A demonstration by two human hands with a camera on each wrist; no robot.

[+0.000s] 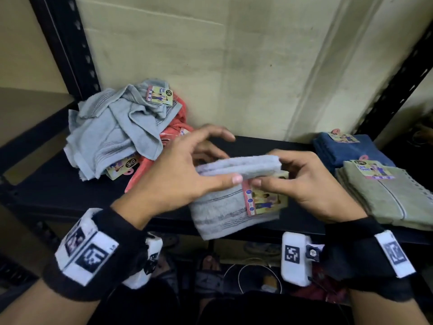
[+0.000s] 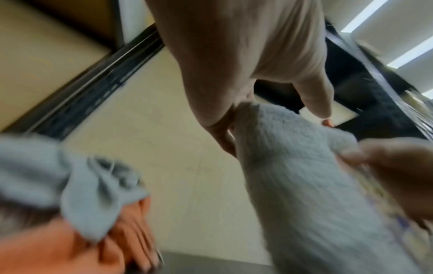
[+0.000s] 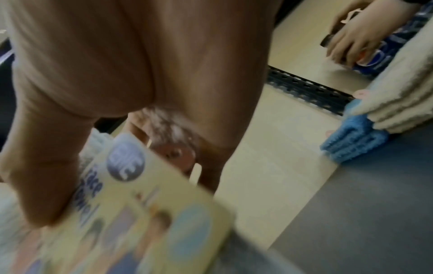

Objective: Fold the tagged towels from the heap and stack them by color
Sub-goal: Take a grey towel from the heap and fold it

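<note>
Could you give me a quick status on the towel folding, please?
Left hand and right hand both grip the folded grey towel. Heap remains behind left. Nothing in the way.

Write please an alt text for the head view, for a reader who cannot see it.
Two hands, the left hand and the right hand, hold a folded light grey towel with a paper tag above a black shelf. An unfolded heap lies at left; a folded blue towel and an olive towel lie at right.
</note>
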